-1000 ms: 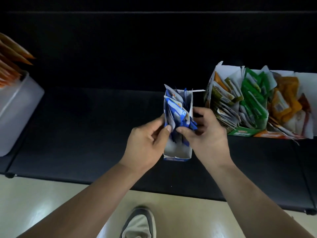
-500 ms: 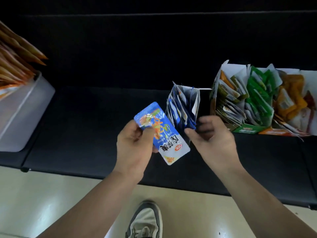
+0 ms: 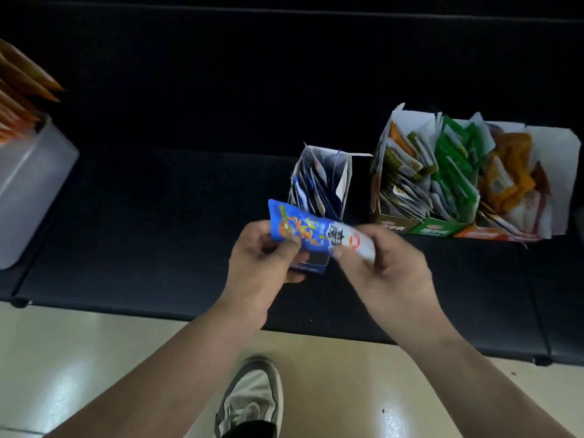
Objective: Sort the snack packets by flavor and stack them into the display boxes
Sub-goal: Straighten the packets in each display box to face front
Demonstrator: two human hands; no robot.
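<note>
Shop-like spot: snack display boxes (image 3: 433, 229) on a black padded bench (image 3: 151, 235) (glossy pale floor (image 3: 79, 358) below)

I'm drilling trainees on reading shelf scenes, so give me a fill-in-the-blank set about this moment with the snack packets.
1. The snack packet pinched by the left hand and the right hand is mostly ____ in colour.
2. The green packets stand to the ____ of the narrow blue display box.
3. Between the forearms, on the floor, one ____ is in view.
Missing words: blue; right; shoe.
</note>
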